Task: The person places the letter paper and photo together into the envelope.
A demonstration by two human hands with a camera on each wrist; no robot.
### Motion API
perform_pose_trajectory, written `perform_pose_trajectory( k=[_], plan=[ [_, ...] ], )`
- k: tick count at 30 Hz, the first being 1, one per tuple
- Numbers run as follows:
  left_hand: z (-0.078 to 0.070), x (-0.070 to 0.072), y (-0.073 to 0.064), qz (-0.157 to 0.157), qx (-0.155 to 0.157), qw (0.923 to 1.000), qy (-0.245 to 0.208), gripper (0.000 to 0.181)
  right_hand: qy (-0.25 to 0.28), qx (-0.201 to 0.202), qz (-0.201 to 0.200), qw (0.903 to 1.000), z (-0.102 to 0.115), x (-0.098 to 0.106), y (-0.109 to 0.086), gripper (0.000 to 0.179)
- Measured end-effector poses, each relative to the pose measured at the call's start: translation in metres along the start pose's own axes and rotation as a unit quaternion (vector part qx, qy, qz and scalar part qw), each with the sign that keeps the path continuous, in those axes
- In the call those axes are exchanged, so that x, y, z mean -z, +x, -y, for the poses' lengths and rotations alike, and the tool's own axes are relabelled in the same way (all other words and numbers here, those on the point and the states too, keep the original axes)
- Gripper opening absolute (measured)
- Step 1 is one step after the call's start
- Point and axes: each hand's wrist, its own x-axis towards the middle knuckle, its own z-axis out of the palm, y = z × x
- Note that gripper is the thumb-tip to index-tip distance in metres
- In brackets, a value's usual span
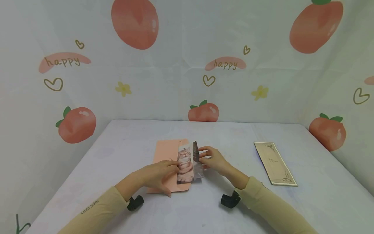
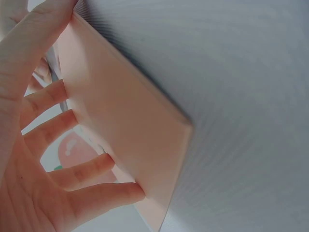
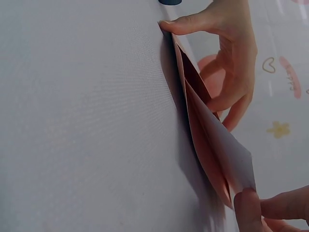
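A pink envelope (image 1: 164,150) lies on the table in the head view, its open side facing right. My left hand (image 1: 157,174) presses on it with spread, fairly straight fingers; the left wrist view shows those fingertips along the envelope's (image 2: 120,106) surface. Partly out of the opening sits a card with a cat picture (image 1: 185,164), and a dark-edged card (image 1: 196,152) shows beside it. With thumb and finger, my right hand (image 1: 214,161) pinches the cards' outer edge. In the right wrist view the envelope mouth gapes around the card (image 3: 234,150). How deep the cards reach is hidden.
To the right on the white table (image 1: 204,214) lies a long beige card (image 1: 274,164) with a light border and corner ornaments. Behind the table hangs a white curtain (image 1: 175,71) printed with fruit, hearts and "happy". Black wrist devices (image 1: 230,200) sit under both forearms.
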Motion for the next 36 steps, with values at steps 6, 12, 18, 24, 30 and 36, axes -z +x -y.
perform_pose_trajectory(
  k=[6, 12, 18, 24, 30, 36],
  plan=[
    [0.0, 0.0, 0.0, 0.001, -0.003, 1.0, -0.001, 0.079, -0.001, 0.002, 0.0, 1.0, 0.002, -0.004, 0.0, 0.041],
    [0.001, 0.0, 0.0, 0.002, -0.003, 1.0, 0.0, 0.081, 0.005, 0.015, 0.002, 0.9999, 0.004, -0.008, 0.0, 0.04],
    [0.001, -0.001, 0.0, 0.003, 0.003, 1.0, -0.007, 0.081, 0.015, 0.025, -0.007, 0.9996, 0.006, -0.013, 0.0, 0.041],
    [0.0, 0.0, 0.0, 0.0, -0.003, 1.0, 0.004, 0.079, 0.019, 0.025, -0.021, 0.9993, 0.008, -0.017, 0.001, 0.041],
    [0.001, 0.0, 0.0, 0.0, -0.005, 1.0, 0.008, 0.079, 0.01, 0.033, -0.036, 0.9987, 0.007, -0.022, 0.003, 0.041],
    [0.0, 0.001, 0.0, 0.003, 0.002, 1.0, -0.005, 0.079, -0.005, 0.048, -0.047, 0.9978, 0.01, -0.025, 0.002, 0.041]
  ],
)
